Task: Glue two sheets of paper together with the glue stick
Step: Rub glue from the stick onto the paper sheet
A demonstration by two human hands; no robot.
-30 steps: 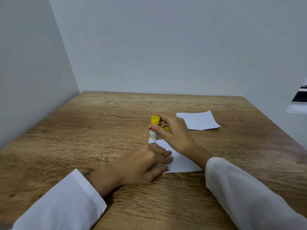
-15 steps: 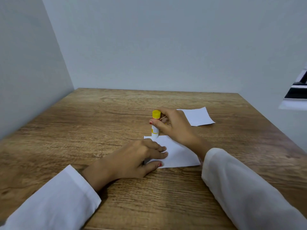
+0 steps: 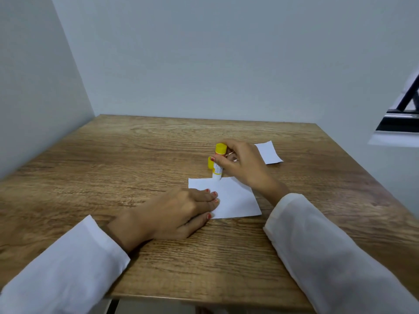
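So: 2 paper sheets (image 3: 235, 200) (image 3: 268, 152), 1 glue stick (image 3: 218, 165), 2 hands (image 3: 174, 211) (image 3: 242, 164).

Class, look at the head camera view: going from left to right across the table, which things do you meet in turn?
Left hand pressing the near sheet → yellow cap on the table → glue stick → right hand gripping it → far sheet. The near sheet spans under both hands, so it is left unranked.

Left hand (image 3: 179, 208) flat, fingers straight — right hand (image 3: 240, 165) curled, gripping
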